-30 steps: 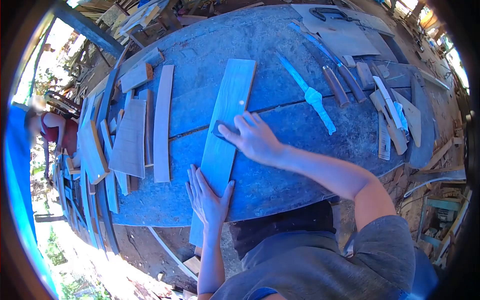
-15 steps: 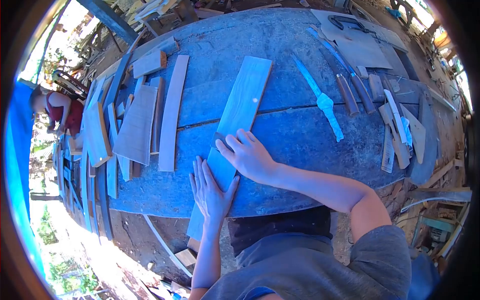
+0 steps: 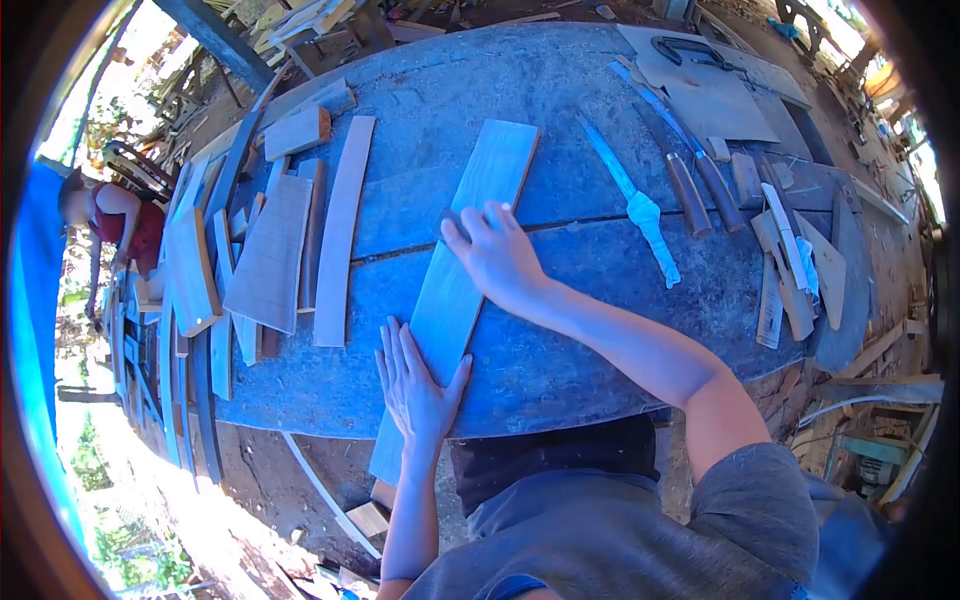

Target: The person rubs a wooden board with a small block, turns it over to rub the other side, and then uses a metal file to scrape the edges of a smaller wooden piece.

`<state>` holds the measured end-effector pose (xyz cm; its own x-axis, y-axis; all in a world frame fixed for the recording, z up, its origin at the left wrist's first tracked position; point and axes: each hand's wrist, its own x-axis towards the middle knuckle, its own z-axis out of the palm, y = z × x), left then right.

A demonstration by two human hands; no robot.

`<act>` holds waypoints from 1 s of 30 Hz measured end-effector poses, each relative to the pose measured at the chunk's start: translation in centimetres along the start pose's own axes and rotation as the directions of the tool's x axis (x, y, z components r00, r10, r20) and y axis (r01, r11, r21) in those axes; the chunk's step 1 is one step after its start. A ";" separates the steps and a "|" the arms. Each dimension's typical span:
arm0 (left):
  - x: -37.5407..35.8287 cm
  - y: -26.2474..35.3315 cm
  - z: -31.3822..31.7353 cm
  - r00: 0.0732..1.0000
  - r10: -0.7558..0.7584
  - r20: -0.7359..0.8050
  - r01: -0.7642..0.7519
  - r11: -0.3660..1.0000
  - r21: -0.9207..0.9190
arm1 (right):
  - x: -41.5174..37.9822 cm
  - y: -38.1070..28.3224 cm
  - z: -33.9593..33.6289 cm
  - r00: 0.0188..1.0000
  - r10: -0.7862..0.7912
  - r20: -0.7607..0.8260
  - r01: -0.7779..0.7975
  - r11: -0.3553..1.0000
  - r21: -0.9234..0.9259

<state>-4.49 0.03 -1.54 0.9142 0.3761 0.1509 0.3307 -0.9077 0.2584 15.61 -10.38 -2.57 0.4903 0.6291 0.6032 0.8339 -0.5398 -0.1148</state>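
Board (image 3: 450, 306) slants away rightward; my left hand (image 3: 413, 394) lies open on near part, right hand (image 3: 499, 258) grips dark block (image 3: 450, 217) beyond.

Running diagonally through the centre of the frame, the board (image 3: 462, 265) is showing pale wood with fine grain, looking smooth and matt. Beneath it, the table (image 3: 560, 350) is looking rough, mottled and scuffed. At right of centre, two knife handles (image 3: 689, 195) are showing dark wood with a slight sheen; at upper right, the clamp (image 3: 668, 50) is looking like dark metal.
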 end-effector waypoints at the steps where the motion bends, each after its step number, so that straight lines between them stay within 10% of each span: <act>1: 0.0 0.1 0.1 1.000 0.001 -0.012 -0.001 1.000 0.015 | 0.4 0.4 -0.3 1.000 0.006 0.004 -0.006 1.000 0.001; 10: 0.1 0.1 0.0 1.000 0.004 -0.020 -0.004 1.000 0.023 | 8.1 11.7 3.5 0.957 0.260 -0.130 -0.286 0.920 -0.269; 17: -0.2 0.0 -0.2 1.000 -0.005 -0.009 0.005 0.999 0.033 | -1.8 -1.6 -1.1 0.989 -0.143 0.025 0.138 0.978 0.155; 23: 0.0 0.3 0.2 0.999 0.018 -0.047 -0.016 0.999 0.027 | 5.4 13.7 1.6 0.979 0.183 -0.092 -0.197 0.962 -0.189; 30: 5.5 2.7 1.3 0.990 0.109 -0.086 -0.104 0.993 0.055 | 3.9 13.5 1.1 0.975 0.197 -0.099 -0.214 0.951 -0.224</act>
<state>1.69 -0.56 -1.26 0.9213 0.2899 0.2592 0.2461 -0.9507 0.1885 29.05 -14.52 -2.64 0.6173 0.4522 0.6438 0.6309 -0.7734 -0.0617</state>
